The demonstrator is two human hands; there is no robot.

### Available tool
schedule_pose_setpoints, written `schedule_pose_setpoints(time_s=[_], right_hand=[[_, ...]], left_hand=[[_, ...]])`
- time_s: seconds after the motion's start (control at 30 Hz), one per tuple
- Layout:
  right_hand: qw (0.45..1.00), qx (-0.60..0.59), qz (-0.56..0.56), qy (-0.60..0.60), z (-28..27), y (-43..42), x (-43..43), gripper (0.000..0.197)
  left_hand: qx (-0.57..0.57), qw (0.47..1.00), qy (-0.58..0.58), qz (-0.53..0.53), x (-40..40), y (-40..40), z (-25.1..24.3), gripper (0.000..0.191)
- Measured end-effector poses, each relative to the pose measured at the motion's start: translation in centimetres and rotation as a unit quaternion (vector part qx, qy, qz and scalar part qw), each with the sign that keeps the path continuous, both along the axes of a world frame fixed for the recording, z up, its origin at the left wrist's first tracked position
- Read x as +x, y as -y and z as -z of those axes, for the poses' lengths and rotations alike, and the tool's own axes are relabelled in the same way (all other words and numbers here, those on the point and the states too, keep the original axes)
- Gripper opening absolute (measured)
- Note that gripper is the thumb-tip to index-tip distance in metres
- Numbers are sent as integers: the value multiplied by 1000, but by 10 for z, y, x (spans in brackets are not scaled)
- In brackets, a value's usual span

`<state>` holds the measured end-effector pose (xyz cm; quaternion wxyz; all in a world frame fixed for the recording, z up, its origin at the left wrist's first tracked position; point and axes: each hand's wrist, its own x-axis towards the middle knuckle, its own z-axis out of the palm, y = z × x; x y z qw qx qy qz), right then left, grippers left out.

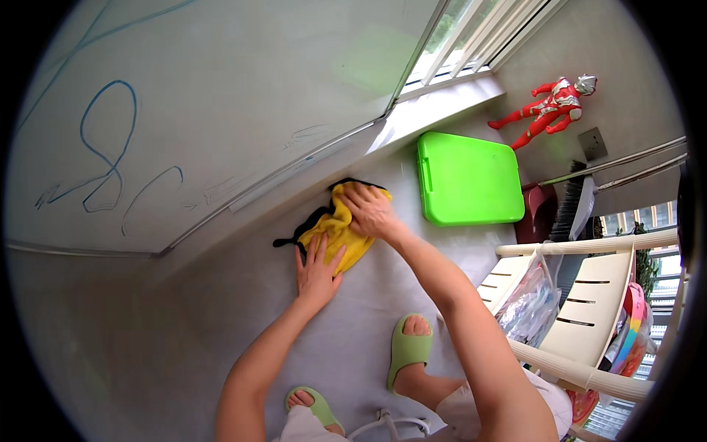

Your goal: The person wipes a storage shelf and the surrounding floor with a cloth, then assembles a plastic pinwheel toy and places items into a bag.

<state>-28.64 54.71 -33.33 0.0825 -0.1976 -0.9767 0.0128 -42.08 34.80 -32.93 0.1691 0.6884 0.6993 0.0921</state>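
Observation:
A yellow cloth with a black edge (331,224) lies rumpled on the grey floor (221,309), close to the base of the wall. My right hand (367,209) presses down on its upper, bunched part, the fingers bent slightly over the fabric. On the cloth's lower left edge rests my left hand (319,271), laid flat with its fingers spread. Part of the cloth under both palms is hidden. A black loop or strip (284,242) sticks out from the cloth's left side.
A glossy board with blue marker lines (232,110) overhangs on the left. To the right are a bright green plastic case (469,179), a red and silver toy figure (552,108), a broom (574,207), a dustpan (536,210) and a cream plastic shelf rack (588,301). Green slippers (410,348) are on my feet.

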Motion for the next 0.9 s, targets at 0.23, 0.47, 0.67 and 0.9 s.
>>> schedule_pose_setpoints(time_s=[0.23,0.47,0.67,0.9], right_hand=[[965,154,182,110,12,-53,31,69],[906,102,384,146,19,-67,13,79],[845,98,487,199,50,-35,29,77],[858,43,452,239,25,73,72,73]], left_hand=[[-11,998,8,63,18,-92,-5,67],[-60,995,-14,74,15,-126,-7,72],[-55,995,15,81,18,-112,-6,72],[-57,985,11,162,24,-31,-13,68]])
